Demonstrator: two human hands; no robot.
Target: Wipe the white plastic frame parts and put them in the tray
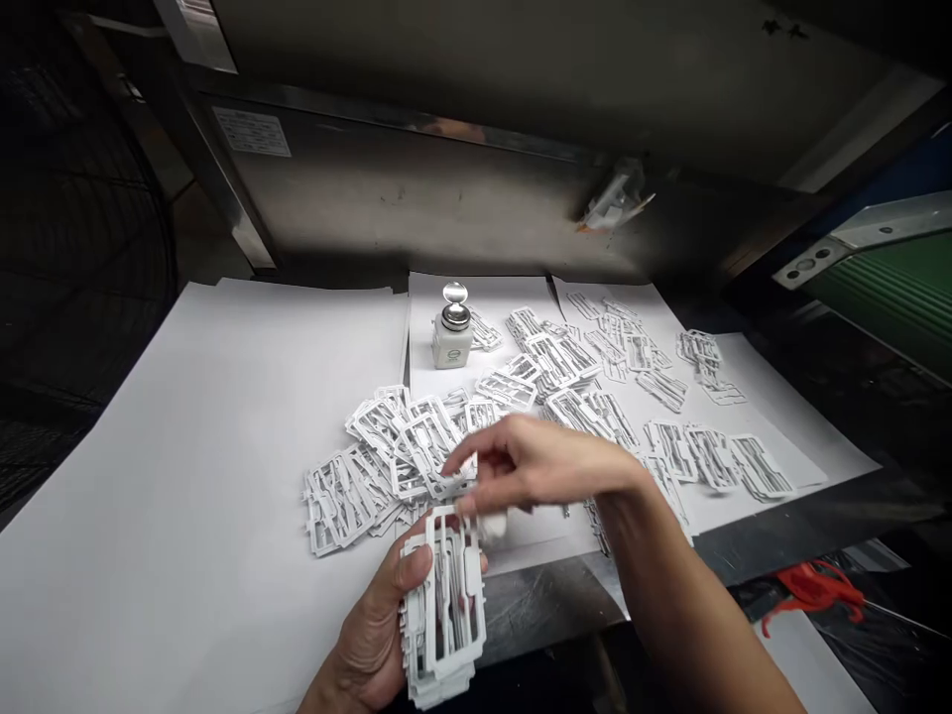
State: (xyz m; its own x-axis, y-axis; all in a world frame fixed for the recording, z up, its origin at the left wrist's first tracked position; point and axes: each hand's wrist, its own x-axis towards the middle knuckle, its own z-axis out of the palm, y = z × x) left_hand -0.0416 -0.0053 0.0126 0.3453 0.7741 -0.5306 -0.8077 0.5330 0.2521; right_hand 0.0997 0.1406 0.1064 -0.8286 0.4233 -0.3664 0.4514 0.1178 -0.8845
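My left hand (379,625) is wrapped round a stack of white plastic frames (455,645), its thumb pressed on the top one. Each frame is a thin rectangle with slender strips inside. Over the upper end of the stack, my right hand (513,466) is bent, thumb and forefinger curved toward the top frame. A blurred white thing (494,524) shows just below its palm; its kind is unclear. Behind both hands lies a heap of similar white frames (342,501), partly covered by my right hand.
Beyond the heap stands a small white pump bottle (451,347) with its metal lid raised. More frames (703,456) lie in piles to the right on white paper sheets (223,416). A red-handled tool (814,587) is at lower right. A metal panel (446,188) closes off the back.
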